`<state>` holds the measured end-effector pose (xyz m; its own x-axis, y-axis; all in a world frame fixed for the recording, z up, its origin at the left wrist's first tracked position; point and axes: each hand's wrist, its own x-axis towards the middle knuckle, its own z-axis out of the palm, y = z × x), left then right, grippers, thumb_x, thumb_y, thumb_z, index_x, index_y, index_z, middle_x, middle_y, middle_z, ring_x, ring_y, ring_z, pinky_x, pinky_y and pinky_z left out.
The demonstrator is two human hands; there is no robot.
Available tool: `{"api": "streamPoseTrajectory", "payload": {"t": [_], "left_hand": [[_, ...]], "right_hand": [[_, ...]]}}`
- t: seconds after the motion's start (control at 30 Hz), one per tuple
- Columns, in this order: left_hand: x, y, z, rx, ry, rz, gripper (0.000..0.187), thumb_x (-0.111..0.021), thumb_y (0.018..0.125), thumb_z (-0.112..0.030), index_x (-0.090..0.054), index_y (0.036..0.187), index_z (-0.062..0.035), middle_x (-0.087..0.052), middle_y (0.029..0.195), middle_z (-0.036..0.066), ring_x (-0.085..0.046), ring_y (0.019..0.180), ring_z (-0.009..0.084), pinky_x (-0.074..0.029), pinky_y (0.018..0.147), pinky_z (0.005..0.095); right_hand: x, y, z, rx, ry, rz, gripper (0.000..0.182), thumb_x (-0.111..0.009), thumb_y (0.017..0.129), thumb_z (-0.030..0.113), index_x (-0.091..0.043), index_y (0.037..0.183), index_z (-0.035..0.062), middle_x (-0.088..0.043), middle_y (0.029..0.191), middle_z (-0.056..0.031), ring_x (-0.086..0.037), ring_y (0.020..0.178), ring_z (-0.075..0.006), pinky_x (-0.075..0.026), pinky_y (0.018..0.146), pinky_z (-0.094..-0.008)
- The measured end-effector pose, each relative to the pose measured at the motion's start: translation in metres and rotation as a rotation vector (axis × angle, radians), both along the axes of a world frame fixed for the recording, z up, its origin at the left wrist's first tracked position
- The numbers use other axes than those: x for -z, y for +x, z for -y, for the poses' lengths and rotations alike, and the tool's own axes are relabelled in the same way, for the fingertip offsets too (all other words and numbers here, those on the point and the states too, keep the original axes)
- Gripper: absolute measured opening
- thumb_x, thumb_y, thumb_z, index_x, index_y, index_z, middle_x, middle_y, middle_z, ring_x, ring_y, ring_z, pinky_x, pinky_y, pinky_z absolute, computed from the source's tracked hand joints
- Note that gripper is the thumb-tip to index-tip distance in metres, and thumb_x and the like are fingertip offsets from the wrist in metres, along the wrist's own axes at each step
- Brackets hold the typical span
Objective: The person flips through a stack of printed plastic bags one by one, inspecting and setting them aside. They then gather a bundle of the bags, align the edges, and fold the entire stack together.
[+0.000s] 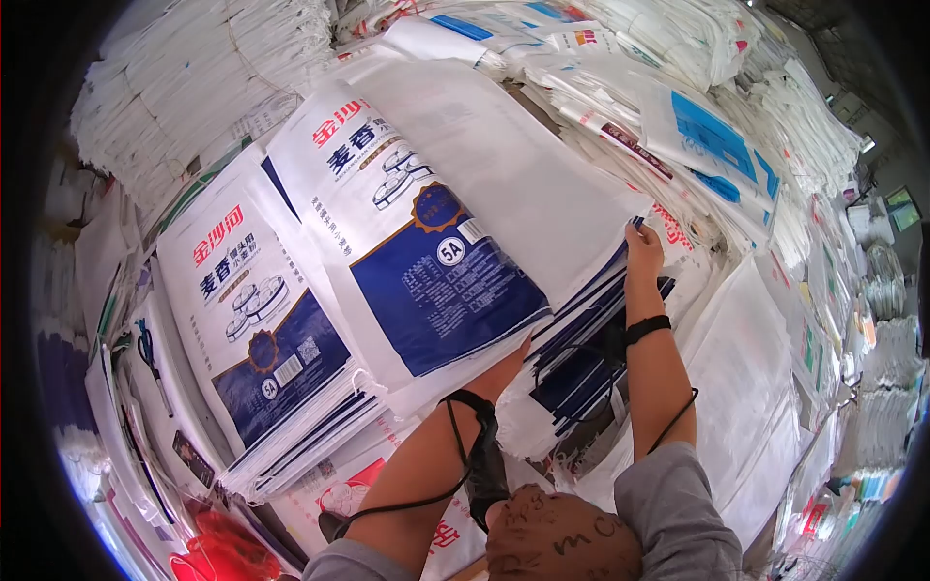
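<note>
A white woven sack with a dark blue panel and red characters lies half lifted on a stack of the same sacks. My left hand is pushed under its near edge, fingers hidden beneath it. My right hand grips the sack's far right corner, where the blank white upper layer is folded up. A second stack of matching sacks lies just to the left.
Piles of white sacks surround the spot on all sides. Sacks with light blue panels lie at the upper right. Blue-handled scissors rest on the left. A red-printed sack lies near my left elbow.
</note>
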<state>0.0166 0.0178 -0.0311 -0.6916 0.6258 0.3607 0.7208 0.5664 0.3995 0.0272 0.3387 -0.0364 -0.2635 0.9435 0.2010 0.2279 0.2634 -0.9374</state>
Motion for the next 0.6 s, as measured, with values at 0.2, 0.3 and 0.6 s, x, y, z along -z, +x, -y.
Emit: {"api": "streamPoseTrajectory", "payload": {"t": [0.2,0.3,0.6], "left_hand": [[-0.002,0.001,-0.001,0.009,-0.009,0.005,0.041,-0.057,0.093,-0.038,-0.061,0.127,-0.0146,-0.06,0.13,0.007,-0.052,0.124,0.0305,-0.034,0.107,0.0532],[0.0,0.0,-0.001,0.008,-0.014,0.006,0.042,-0.057,0.093,-0.038,-0.061,0.127,-0.0144,-0.06,0.13,0.007,-0.052,0.124,0.0304,-0.034,0.108,0.0534],[0.002,0.001,-0.002,0.016,-0.023,0.009,0.042,-0.057,0.092,-0.038,-0.061,0.127,-0.0138,-0.06,0.131,0.008,-0.051,0.125,0.0301,-0.033,0.108,0.0542]], "right_hand": [[-0.042,-0.031,0.027,-0.009,0.122,0.245,0.042,-0.057,0.095,0.041,-0.068,0.088,0.0001,-0.062,0.066,-0.0129,-0.058,0.062,-0.0242,-0.046,0.062,-0.0367],[-0.11,-0.05,0.119,-0.276,0.219,0.059,0.034,-0.057,0.099,0.031,-0.067,0.09,0.0,-0.064,0.076,-0.0159,-0.06,0.071,-0.0287,-0.046,0.067,-0.0418],[-0.08,0.022,0.286,-1.389,0.557,0.176,0.028,-0.063,0.091,0.019,-0.067,0.116,0.0076,-0.062,0.13,-0.0096,-0.054,0.122,-0.0295,-0.043,0.098,-0.044]]}}
